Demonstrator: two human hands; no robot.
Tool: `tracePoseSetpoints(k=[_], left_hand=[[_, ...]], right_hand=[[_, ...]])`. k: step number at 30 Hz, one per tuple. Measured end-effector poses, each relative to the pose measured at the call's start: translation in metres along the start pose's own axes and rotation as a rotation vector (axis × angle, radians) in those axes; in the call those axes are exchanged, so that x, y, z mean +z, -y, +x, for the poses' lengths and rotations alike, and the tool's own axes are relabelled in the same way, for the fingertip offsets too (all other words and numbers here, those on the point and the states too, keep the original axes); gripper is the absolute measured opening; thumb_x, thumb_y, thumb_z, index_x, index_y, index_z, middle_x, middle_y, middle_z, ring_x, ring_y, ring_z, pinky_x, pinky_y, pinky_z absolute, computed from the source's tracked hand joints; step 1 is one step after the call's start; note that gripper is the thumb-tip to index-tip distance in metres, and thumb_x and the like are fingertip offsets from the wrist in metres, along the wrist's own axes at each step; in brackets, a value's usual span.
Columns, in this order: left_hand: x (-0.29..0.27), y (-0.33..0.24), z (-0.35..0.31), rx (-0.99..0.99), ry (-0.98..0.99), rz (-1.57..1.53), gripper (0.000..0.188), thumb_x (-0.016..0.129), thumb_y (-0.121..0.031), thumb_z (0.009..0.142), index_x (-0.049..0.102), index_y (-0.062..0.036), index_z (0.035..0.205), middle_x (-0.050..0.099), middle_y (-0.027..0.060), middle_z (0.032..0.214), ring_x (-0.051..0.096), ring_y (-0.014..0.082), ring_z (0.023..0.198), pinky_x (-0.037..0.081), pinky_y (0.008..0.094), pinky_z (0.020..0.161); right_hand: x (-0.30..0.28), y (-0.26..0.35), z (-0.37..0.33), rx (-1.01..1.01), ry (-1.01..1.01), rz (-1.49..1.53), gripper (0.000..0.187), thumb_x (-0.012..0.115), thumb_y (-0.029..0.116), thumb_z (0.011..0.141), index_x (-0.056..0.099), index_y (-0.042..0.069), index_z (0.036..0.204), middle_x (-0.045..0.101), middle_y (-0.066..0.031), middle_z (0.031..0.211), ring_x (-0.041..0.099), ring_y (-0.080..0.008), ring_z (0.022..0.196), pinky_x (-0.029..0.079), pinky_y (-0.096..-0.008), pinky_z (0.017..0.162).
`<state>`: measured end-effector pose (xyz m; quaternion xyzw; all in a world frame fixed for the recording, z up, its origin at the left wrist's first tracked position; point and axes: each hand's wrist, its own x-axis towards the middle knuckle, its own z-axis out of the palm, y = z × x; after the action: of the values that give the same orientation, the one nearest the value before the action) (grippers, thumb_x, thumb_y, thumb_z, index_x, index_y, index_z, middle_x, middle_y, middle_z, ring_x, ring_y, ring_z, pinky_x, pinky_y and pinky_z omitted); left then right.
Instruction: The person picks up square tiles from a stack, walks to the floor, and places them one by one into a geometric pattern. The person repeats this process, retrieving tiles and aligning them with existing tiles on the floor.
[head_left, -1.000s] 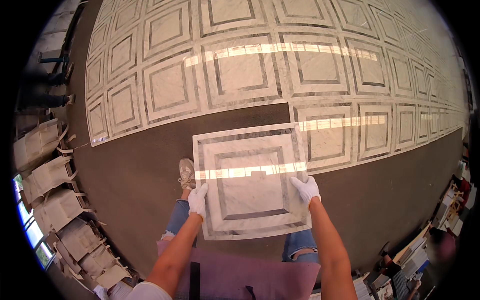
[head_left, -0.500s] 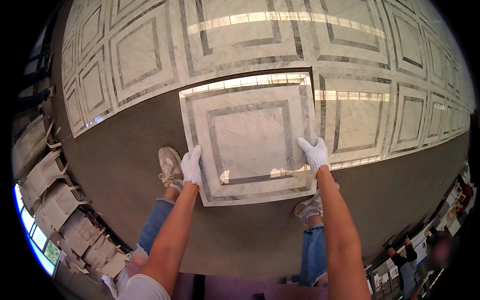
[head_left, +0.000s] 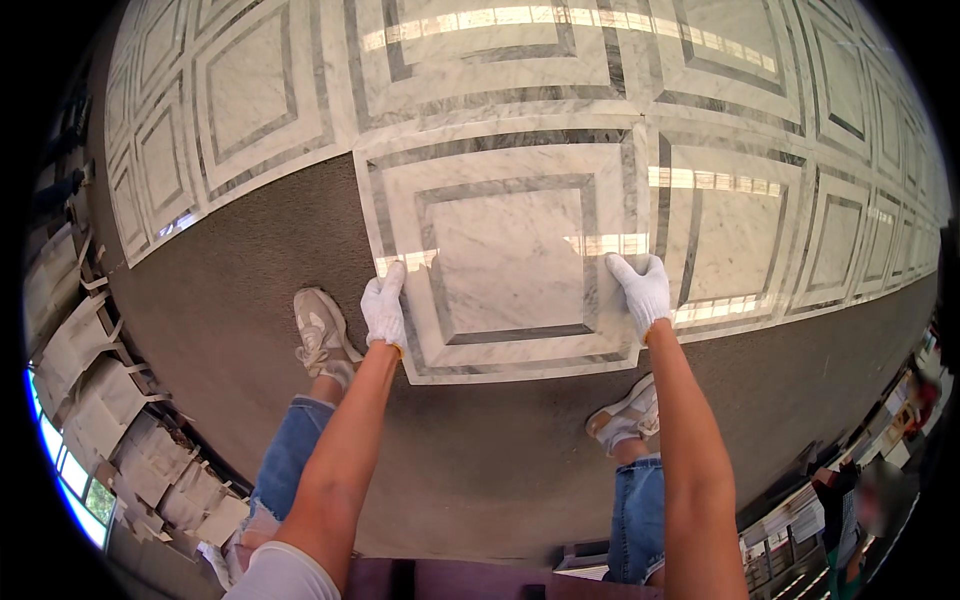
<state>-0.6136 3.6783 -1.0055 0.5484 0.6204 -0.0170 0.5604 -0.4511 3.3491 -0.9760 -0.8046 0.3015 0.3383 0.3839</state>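
Observation:
A square polished stone tile (head_left: pixel 505 262), white with grey veins and a grey inlaid frame, is between my two white-gloved hands. My left hand (head_left: pixel 384 306) grips its left edge, thumb on the top face and the other fingers mostly hidden at the side. On the opposite edge my right hand (head_left: pixel 641 290) holds it the same way, thumb pointing inward. The tile's far edge lies along the row of laid tiles (head_left: pixel 490 108), and its right edge is close beside a matching tile (head_left: pixel 735 225). Whether its near edge touches the floor I cannot tell.
Grey rough floor (head_left: pixel 480 460) spreads around my two shoes (head_left: pixel 325 330), which stand either side of the tile's near part. Wrapped flat packages (head_left: pixel 150 455) line the left side. At the lower right another person (head_left: pixel 845 510) is near stacked goods.
The tile has moved away from me and settled level with the laid tiles; the dark gap along its far edge has closed. Both hands kept their hold.

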Motion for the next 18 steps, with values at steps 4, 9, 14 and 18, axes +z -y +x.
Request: tracePoseSetpoints(k=[4, 9, 14, 18], left_hand=[[0.007, -0.002, 0.001, -0.030, 0.003, 0.002, 0.033, 0.070, -0.034, 0.085, 0.060, -0.0029, 0.086, 0.054, -0.0029, 0.078, 0.044, 0.0066, 0.071, 0.039, 0.0248, 0.066], [-0.002, 0.016, 0.018, -0.021, 0.030, 0.071, 0.039, 0.067, -0.036, 0.088, 0.061, 0.0013, 0.097, 0.060, 0.0011, 0.088, 0.048, 0.0092, 0.077, 0.042, 0.0268, 0.072], [-0.004, 0.016, 0.019, 0.062, 0.009, 0.331, 0.049, 0.060, -0.043, 0.090, 0.058, 0.0035, 0.103, 0.063, 0.0108, 0.093, 0.056, 0.0190, 0.083, 0.044, 0.0323, 0.079], [0.004, -0.019, 0.002, 0.128, 0.024, 0.909, 0.059, 0.047, -0.053, 0.092, 0.059, 0.0032, 0.102, 0.063, 0.0243, 0.100, 0.060, 0.0372, 0.094, 0.045, 0.0424, 0.084]], right_hand=[[-0.015, 0.016, 0.002, -0.095, 0.043, -0.642, 0.056, 0.064, 0.051, 0.082, 0.059, -0.001, 0.101, 0.067, -0.0181, 0.092, 0.065, -0.0292, 0.082, 0.050, -0.0384, 0.073], [-0.027, 0.099, -0.023, -0.238, 0.105, -1.143, 0.055, 0.051, 0.054, 0.088, 0.065, 0.001, 0.087, 0.067, -0.0221, 0.091, 0.064, -0.0381, 0.088, 0.051, -0.0445, 0.075], [-0.053, 0.103, -0.029, -0.304, 0.077, -0.614, 0.045, 0.053, 0.043, 0.090, 0.064, -0.001, 0.086, 0.067, -0.0179, 0.080, 0.067, -0.0271, 0.074, 0.050, -0.0372, 0.069], [-0.060, 0.012, -0.027, 0.086, -0.089, 0.069, 0.035, 0.057, 0.032, 0.092, 0.060, -0.001, 0.101, 0.063, -0.0051, 0.081, 0.060, -0.0129, 0.065, 0.048, -0.0280, 0.059]])
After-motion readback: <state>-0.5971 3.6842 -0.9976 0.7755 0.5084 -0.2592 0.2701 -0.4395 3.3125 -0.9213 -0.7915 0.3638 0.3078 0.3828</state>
